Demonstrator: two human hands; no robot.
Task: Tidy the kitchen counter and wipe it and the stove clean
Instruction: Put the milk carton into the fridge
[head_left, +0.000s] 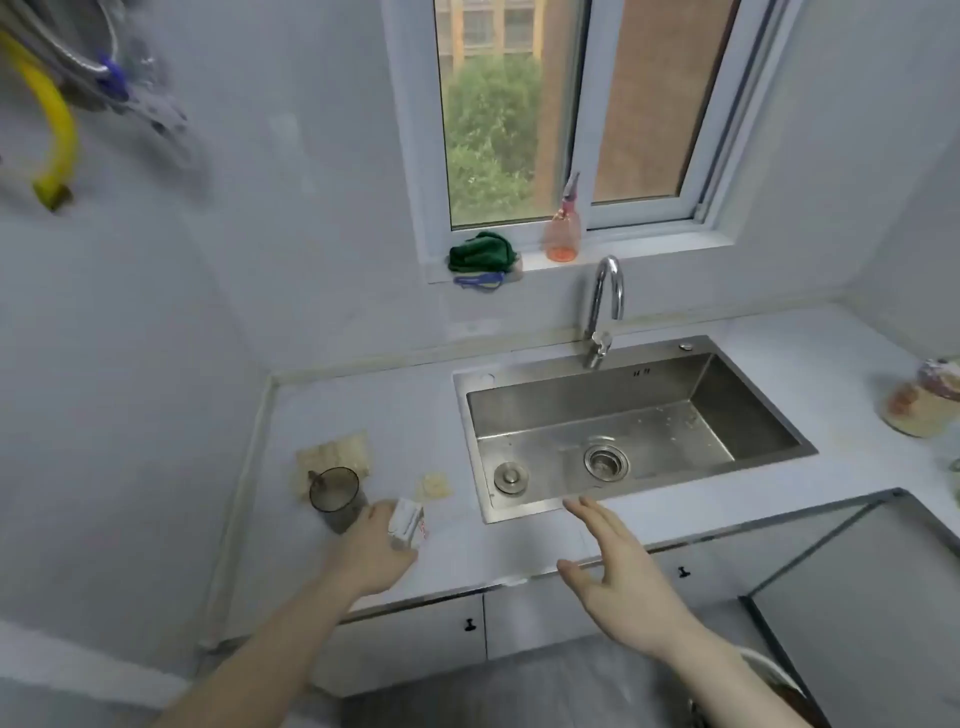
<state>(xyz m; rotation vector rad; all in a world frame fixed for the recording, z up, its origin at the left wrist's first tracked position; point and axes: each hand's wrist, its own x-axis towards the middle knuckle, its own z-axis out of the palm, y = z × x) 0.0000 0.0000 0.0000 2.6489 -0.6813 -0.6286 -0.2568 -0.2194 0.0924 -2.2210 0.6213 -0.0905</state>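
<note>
The pale counter is running along the wall, its near edge lying under both hands, with bare room between the left wall and the sink. The left hand is gripping a small white packet with red print too blurred to read, just right of a dark glass cup that looks empty. The right hand is hovering with fingers spread, holding nothing, over the counter's near edge by the sink's near left corner. A green cloth is lying on the far windowsill beside a pink spray bottle with a little orange liquid at its bottom.
</note>
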